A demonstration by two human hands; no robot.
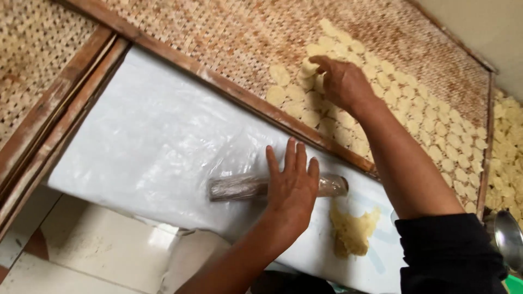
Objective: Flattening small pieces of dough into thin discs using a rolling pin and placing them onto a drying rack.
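Note:
My left hand lies flat, fingers spread, on a short roller wrapped in clear plastic. The roller rests on a white plastic-covered board. A lump of pale yellow dough sits on the board just right of that hand. My right hand reaches across the wooden frame onto a woven bamboo tray. Its fingers are bent down onto several rows of thin round dough discs. Whether a disc is pinched under those fingers is hidden.
A wooden frame rail separates the board from the tray. A second woven tray lies at the far left, and another with discs at the right edge. A metal bowl rim shows at lower right, with tiled floor below.

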